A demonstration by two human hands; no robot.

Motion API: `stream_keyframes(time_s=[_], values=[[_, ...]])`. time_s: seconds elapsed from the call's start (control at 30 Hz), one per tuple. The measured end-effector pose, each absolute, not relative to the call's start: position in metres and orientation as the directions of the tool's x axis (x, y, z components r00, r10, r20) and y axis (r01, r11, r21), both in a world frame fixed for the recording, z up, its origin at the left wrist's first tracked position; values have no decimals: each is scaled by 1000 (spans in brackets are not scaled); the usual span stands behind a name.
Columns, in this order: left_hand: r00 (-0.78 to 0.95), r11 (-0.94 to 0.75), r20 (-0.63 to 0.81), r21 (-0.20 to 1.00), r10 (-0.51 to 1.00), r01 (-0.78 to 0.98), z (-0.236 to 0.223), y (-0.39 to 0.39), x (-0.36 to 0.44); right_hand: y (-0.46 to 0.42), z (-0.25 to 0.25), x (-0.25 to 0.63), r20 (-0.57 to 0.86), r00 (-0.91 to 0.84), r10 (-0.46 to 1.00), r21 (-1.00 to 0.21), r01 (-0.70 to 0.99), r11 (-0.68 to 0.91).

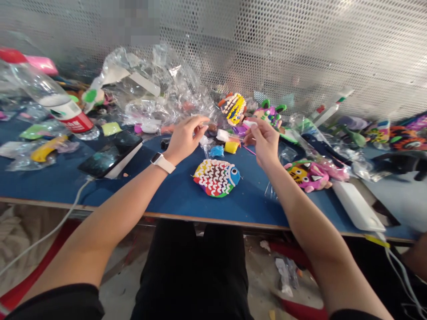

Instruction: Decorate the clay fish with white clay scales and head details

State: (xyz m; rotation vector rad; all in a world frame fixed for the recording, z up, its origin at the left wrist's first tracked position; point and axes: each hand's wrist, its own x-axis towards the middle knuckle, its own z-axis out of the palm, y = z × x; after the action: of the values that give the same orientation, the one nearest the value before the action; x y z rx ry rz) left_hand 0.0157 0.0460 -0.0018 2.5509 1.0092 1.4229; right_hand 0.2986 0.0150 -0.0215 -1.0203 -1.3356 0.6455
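Note:
On the blue table in front of me lies a colourful clay fish (215,178) with white wavy scales and a blue head with a round eye. My left hand (187,138), a watch (162,162) on its wrist, hovers beyond the fish with fingers bent and thumb slightly apart, seemingly holding nothing. My right hand (265,140) is pinched closed at the far right of the fish. A small whitish bit shows at its fingertips, too small to name. Between the hands sit a yellow clay lump (231,147), a blue clay lump (216,151) and a white packet (224,135).
Crumpled clear plastic bags (160,89) pile along the perforated metal wall (300,53). At left stand a tilted plastic bottle (66,106) and a phone (111,153) with a cable. A pink clay figure (308,175) and a white power bank (358,206) lie at right.

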Motion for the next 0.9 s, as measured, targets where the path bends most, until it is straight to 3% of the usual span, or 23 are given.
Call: stream_keyframes(time_s=[0.37, 0.7, 0.9], values=[[380, -753, 651, 581, 657, 308, -4, 20, 38, -8, -25, 257, 394, -9, 919, -917, 62, 393], [413, -828, 718, 481, 560, 287, -6, 17, 42, -15, -24, 250, 403, -106, 909, -912, 33, 408], [363, -775, 684, 555, 632, 304, -10, 23, 39, -13, -23, 250, 319, 0, 948, -944, -90, 318]])
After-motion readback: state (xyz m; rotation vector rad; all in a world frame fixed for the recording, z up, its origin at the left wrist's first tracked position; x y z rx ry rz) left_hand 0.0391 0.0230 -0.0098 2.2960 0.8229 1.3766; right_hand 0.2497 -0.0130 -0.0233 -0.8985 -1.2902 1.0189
